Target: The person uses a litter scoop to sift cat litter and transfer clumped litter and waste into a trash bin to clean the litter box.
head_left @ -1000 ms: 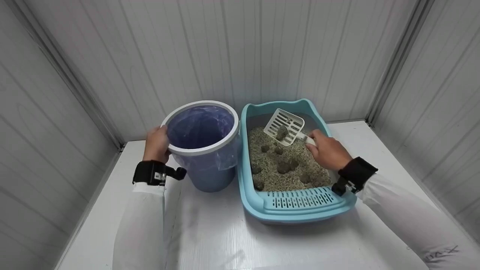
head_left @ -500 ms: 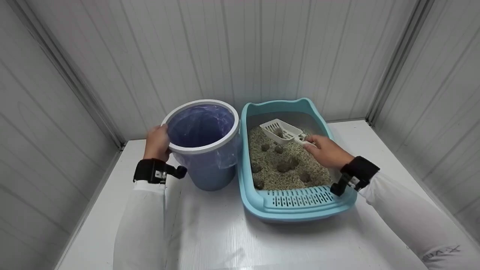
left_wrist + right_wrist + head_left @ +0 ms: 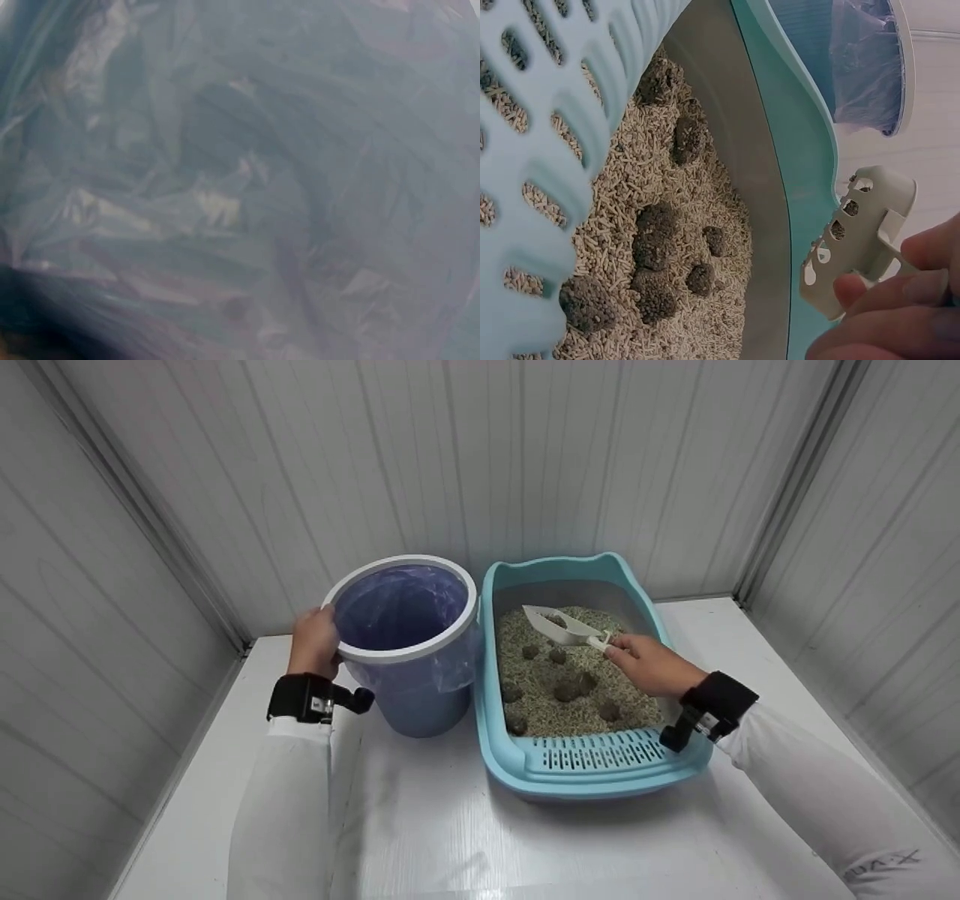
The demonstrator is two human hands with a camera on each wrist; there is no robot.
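Note:
My right hand (image 3: 651, 664) grips the handle of a white slotted scoop (image 3: 559, 627), which lies nearly level above the far end of the litter with a dark clump in it. The scoop (image 3: 859, 236) and my fingertips (image 3: 889, 311) fill the lower right of the right wrist view. The light blue litter box (image 3: 592, 776) holds pale pellets with several dark clumps (image 3: 574, 688). My left hand (image 3: 315, 641) holds the white rim of a bin (image 3: 405, 611) lined with a purple bag (image 3: 240, 187), left of the box.
Everything stands on a white tabletop (image 3: 450, 840) enclosed by ribbed grey walls (image 3: 480, 457) at the back and both sides. The bin touches the litter box's left side. A slotted ledge (image 3: 592, 754) forms the box's near end.
The scoop has tipped from steeply raised down to nearly level, keeping a clump in it. My right hand shifted slightly back and left. The left hand stayed on the bin rim.

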